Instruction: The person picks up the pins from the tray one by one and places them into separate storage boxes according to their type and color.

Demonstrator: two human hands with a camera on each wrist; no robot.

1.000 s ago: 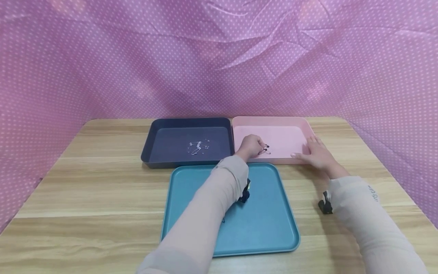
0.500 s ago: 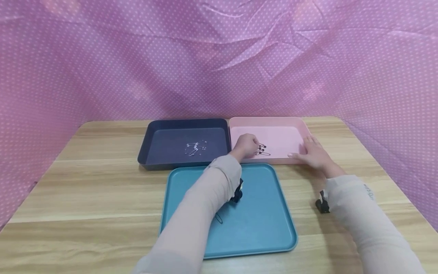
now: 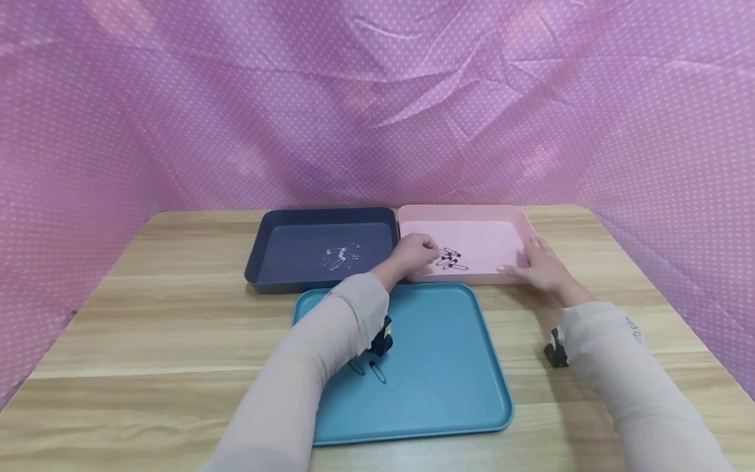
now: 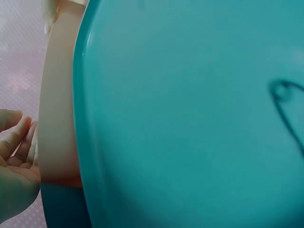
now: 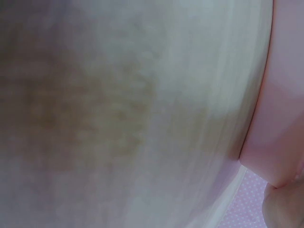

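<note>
My left hand (image 3: 415,252) hovers over the left part of the pink tray (image 3: 495,278), its fingertips beside several black safety pins (image 3: 453,266) lying there. In the left wrist view, the left hand's fingers (image 4: 19,142) are loosely bent, with nothing showing between them and the thumb. My right hand (image 3: 545,267) rests on the right end of the pink tray, fingers extended along its wall and the thumb over the front rim. Two black safety pins lie on the teal tray (image 3: 436,393): one pin (image 3: 377,372) in full view, another (image 3: 356,367) partly behind my left sleeve.
Left of the pink tray stands a navy tray (image 3: 295,246) with several silver safety pins (image 3: 337,262) in it. The teal tray lies in front of both on the wooden table (image 3: 147,341). A pink dotted cloth (image 3: 377,98) hangs behind and at the sides.
My left hand has drawn back to the left from the pins in the pink tray, showing more of them. Both pins on the teal tray have come into view. The right hand has stayed put.
</note>
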